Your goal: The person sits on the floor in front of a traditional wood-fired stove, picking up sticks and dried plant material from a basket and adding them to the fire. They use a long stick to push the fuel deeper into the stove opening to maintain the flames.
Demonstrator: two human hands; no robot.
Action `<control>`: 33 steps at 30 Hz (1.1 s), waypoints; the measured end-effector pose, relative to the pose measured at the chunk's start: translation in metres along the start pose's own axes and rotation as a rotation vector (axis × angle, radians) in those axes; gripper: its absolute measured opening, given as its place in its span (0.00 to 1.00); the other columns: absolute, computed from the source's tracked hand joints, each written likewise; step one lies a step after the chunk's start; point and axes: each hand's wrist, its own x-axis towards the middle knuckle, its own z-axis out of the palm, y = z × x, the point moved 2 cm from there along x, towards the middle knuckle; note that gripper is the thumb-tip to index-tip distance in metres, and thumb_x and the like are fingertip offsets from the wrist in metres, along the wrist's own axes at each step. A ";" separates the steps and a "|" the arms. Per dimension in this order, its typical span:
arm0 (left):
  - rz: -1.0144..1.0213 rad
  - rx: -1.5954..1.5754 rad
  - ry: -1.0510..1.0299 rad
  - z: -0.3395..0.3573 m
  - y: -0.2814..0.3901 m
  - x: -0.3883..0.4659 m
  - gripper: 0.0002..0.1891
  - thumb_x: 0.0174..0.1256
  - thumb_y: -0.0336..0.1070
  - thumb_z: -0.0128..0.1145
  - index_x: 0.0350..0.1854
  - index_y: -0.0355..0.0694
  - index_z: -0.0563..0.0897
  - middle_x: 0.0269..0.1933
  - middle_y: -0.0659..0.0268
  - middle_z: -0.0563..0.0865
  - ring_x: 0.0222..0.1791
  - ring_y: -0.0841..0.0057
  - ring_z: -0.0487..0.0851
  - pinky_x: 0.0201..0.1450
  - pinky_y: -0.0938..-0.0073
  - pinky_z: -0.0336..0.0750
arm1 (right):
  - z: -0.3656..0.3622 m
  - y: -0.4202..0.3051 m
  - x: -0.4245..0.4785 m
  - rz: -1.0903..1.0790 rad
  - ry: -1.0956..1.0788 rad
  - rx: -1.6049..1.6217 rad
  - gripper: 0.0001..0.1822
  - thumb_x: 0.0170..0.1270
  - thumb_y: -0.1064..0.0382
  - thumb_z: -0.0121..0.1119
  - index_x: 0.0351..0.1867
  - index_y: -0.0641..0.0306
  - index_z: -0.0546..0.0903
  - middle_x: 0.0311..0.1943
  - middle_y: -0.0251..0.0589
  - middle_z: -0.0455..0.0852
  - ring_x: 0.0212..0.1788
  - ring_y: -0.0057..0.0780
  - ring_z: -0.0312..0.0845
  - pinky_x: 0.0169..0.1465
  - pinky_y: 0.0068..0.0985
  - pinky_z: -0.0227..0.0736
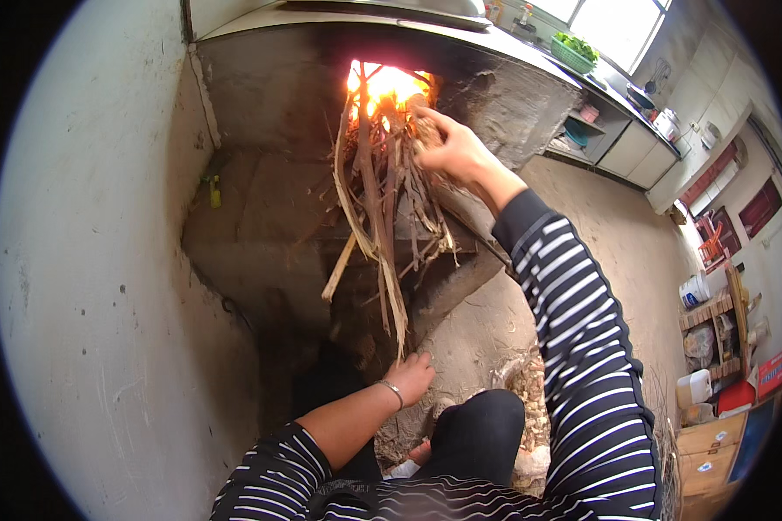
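Observation:
A fire [391, 84] burns in the square opening of a masonry stove [267, 91]. Dry sticks and twigs [371, 176] stick out of the opening and hang down over its ledge. My right hand [453, 146] is at the opening's right side, its thumb and fingers closed around a rough brownish piece of fuel [428, 130], whose exact kind is unclear. Lower down, my left hand [412, 378] is by the lower tip of the longest stick; its fingers are partly hidden, and whether it grips the stick does not show.
A whitewashed wall [98, 260] rises close on the left. A yellow-green lighter-like object [216, 191] lies on the ledge. Corn cobs [534, 404] are heaped beside my knee. A green basket of leafy vegetables [573, 52] stands on the counter. Shelves and boxes are at right.

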 end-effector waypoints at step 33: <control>-0.057 -0.093 -0.144 -0.023 -0.003 0.031 0.16 0.59 0.40 0.66 0.46 0.40 0.79 0.53 0.50 0.77 0.54 0.48 0.79 0.54 0.50 0.78 | -0.075 0.130 -0.204 0.072 0.329 0.063 0.15 0.71 0.64 0.59 0.56 0.65 0.83 0.49 0.35 0.88 0.48 0.19 0.82 0.48 0.24 0.79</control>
